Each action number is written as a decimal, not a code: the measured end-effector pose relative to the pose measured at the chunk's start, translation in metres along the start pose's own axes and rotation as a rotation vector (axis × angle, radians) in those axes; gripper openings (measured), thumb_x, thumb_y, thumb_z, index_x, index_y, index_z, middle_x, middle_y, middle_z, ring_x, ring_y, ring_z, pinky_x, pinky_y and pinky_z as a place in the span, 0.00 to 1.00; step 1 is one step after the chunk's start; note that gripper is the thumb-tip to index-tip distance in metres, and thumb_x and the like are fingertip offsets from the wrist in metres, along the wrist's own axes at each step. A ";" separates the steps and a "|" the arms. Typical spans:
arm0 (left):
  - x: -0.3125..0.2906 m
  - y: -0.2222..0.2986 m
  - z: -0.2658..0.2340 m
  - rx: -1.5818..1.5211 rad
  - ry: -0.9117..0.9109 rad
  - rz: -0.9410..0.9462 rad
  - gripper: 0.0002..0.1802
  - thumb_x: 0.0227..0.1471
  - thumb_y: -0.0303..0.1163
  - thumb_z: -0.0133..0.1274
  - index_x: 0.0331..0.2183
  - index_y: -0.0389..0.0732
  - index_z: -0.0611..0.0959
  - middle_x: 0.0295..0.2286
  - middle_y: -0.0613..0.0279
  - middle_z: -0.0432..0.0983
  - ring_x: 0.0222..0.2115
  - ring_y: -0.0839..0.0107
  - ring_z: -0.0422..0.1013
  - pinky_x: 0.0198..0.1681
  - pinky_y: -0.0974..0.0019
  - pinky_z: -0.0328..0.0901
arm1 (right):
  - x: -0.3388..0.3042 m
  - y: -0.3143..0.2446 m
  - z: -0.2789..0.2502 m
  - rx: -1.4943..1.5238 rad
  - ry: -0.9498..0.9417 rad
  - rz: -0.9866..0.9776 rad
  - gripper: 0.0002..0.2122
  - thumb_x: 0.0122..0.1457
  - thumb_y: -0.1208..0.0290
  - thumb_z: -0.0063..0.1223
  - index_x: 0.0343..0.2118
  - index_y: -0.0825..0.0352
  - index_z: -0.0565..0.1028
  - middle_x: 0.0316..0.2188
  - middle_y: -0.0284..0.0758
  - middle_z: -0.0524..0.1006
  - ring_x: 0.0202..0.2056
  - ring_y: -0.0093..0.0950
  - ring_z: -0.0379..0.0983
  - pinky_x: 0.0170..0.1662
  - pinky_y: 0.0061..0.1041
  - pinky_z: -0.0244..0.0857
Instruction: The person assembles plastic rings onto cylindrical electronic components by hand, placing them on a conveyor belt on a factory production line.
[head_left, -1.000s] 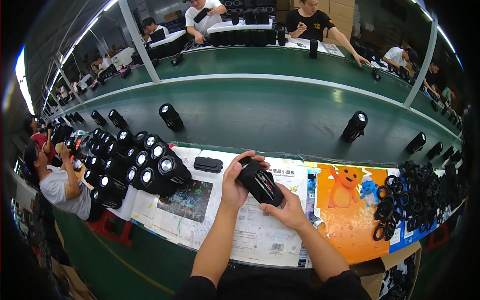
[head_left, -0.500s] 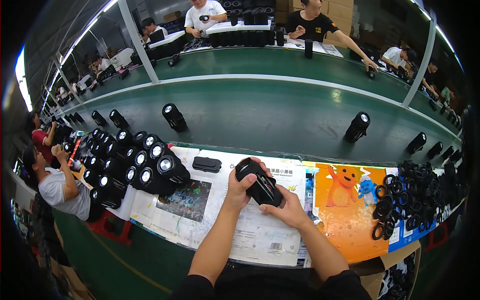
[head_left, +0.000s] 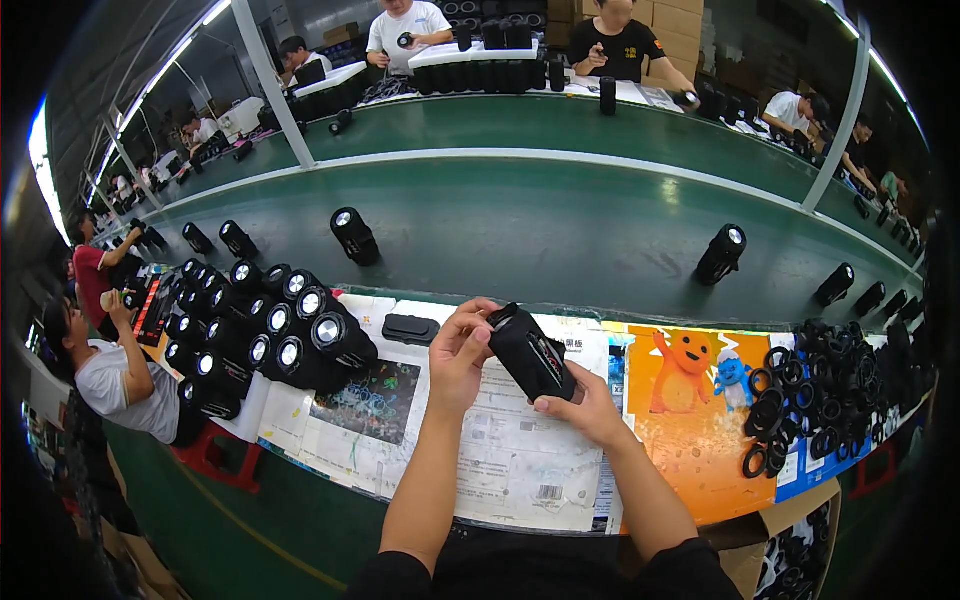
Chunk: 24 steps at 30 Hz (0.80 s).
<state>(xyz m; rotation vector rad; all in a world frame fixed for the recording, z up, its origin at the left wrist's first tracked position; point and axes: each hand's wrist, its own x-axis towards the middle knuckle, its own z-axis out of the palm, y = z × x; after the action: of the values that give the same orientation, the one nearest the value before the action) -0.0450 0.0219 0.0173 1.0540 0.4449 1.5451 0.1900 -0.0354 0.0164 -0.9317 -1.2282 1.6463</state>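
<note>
A black cylindrical portable speaker (head_left: pixel 532 352) is held tilted above the papered bench, its upper end towards the left. My right hand (head_left: pixel 590 406) grips the lower right end, thumb on the near side. At the upper left end, my left hand (head_left: pixel 460 352) has its thumb and fingers bent around the rim; whether a small part lies between them is hidden. Left of my hands, a flat black oblong part (head_left: pixel 411 329) lies on the bench. Several similar speakers with silver round ends (head_left: pixel 338 335) stand packed together farther left.
Many black rings (head_left: pixel 770 410) are heaped at the right of the bench. Beyond it runs a green conveyor belt (head_left: pixel 540 240) carrying spaced speakers (head_left: pixel 721 254). A carton (head_left: pixel 790 540) of black parts sits below right. Co-workers sit at left and across the belt.
My left hand has shifted left, from around the speaker's body to its upper end. The speaker has turned slightly in my right hand. A person across the belt has drawn an arm back.
</note>
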 end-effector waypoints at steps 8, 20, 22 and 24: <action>0.000 0.001 0.050 -0.342 0.093 -0.090 0.26 0.70 0.49 0.59 0.59 0.44 0.74 0.61 0.57 0.70 0.59 0.55 0.75 0.60 0.48 0.75 | 0.002 0.006 0.000 -0.009 0.032 -0.055 0.37 0.56 0.70 0.80 0.64 0.78 0.71 0.54 0.38 0.79 0.54 0.25 0.76 0.61 0.27 0.71; -0.012 -0.027 0.040 -0.170 0.014 -0.158 0.42 0.56 0.60 0.71 0.58 0.40 0.74 0.45 0.55 0.80 0.47 0.60 0.80 0.53 0.56 0.78 | -0.002 0.021 0.012 -0.083 0.057 -0.106 0.38 0.55 0.69 0.81 0.64 0.77 0.71 0.54 0.38 0.80 0.55 0.25 0.77 0.62 0.28 0.71; -0.012 -0.034 0.044 -0.120 0.012 -0.176 0.46 0.55 0.65 0.70 0.58 0.40 0.74 0.45 0.54 0.79 0.46 0.59 0.80 0.54 0.55 0.77 | -0.005 0.025 0.009 -0.056 0.069 -0.109 0.37 0.55 0.70 0.81 0.64 0.76 0.71 0.56 0.38 0.80 0.56 0.26 0.77 0.63 0.29 0.71; -0.012 -0.035 0.033 -0.089 0.012 -0.185 0.46 0.55 0.64 0.70 0.59 0.39 0.74 0.45 0.55 0.79 0.46 0.60 0.80 0.54 0.54 0.77 | -0.001 0.026 0.009 -0.237 0.083 -0.129 0.38 0.56 0.64 0.81 0.65 0.74 0.71 0.56 0.39 0.80 0.56 0.27 0.77 0.63 0.30 0.71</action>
<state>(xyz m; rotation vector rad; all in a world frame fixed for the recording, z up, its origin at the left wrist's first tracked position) 0.0014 0.0116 0.0032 0.9094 0.4648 1.3946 0.1766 -0.0429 -0.0062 -1.0313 -1.4165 1.3685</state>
